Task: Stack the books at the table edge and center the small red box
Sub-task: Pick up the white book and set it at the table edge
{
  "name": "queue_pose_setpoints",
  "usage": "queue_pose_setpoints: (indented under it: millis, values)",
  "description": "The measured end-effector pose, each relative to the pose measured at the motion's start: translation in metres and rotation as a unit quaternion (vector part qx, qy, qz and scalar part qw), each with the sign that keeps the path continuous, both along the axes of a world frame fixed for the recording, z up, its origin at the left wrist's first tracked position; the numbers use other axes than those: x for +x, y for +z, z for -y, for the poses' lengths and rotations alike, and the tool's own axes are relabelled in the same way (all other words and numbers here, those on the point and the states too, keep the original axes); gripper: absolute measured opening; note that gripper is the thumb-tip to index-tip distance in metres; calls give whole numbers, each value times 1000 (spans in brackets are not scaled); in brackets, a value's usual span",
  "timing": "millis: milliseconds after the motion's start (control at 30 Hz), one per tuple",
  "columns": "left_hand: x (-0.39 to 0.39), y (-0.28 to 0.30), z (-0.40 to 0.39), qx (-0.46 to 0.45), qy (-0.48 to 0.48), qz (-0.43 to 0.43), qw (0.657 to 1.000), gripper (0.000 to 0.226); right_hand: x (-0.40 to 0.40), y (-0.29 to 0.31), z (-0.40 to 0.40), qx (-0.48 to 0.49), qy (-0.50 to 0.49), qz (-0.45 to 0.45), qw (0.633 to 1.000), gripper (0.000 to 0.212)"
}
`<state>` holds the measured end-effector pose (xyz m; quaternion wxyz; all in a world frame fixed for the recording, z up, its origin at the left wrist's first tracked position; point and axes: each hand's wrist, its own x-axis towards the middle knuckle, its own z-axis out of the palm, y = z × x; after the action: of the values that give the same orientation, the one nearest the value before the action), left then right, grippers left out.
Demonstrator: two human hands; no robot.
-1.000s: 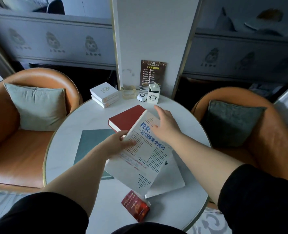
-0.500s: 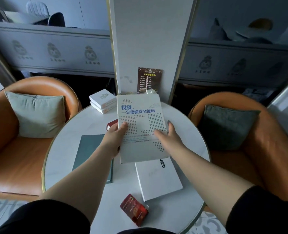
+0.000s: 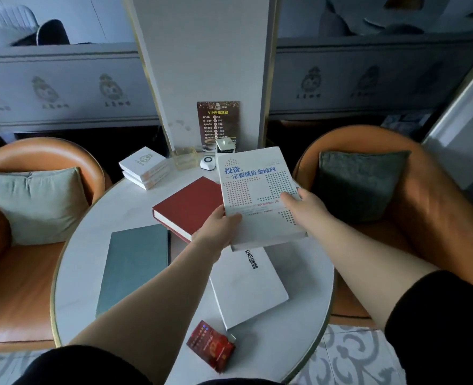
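Observation:
Both hands hold a white dotted book (image 3: 254,184) above the far right part of the round white table (image 3: 74,262). My left hand (image 3: 218,226) grips its near left corner, my right hand (image 3: 299,204) its right edge. A red hardcover book (image 3: 188,207) lies flat under and left of it. A teal book (image 3: 135,262) lies on the left. A plain white book (image 3: 249,287) lies near the middle right. The small red box (image 3: 211,344) sits at the near edge.
Two stacked white boxes (image 3: 143,166), a clear holder (image 3: 185,158), a white call button (image 3: 208,162) and a dark menu sign (image 3: 218,123) stand at the table's back by the pillar. Orange armchairs with cushions (image 3: 35,201) (image 3: 360,182) flank the table.
The dotted book was lifted off the table, then carried to the right and lowered toward the table's far right. The red book is uncovered again.

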<state>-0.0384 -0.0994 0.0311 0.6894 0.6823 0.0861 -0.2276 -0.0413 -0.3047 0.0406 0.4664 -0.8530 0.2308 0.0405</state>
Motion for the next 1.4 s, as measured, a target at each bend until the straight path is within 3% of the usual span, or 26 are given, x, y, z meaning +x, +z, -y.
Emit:
queue_pose_setpoints:
  millis: [200, 533, 967, 1400]
  values:
    - [16, -1, 49, 22, -63, -31, 997, 43, 10, -7, 52, -44, 1, -19, 999, 47]
    - [46, -30, 101, 56, -61, -104, 991, 34, 33, -61, 99, -82, 11, -52, 995, 44]
    - [77, -87, 115, 102, -64, -177, 977, 23, 61, -120, 111, -89, 36, -75, 993, 48]
    - [89, -95, 100, 183, -97, -146, 967, 16, 68, -133, 116, -118, 52, -84, 988, 41]
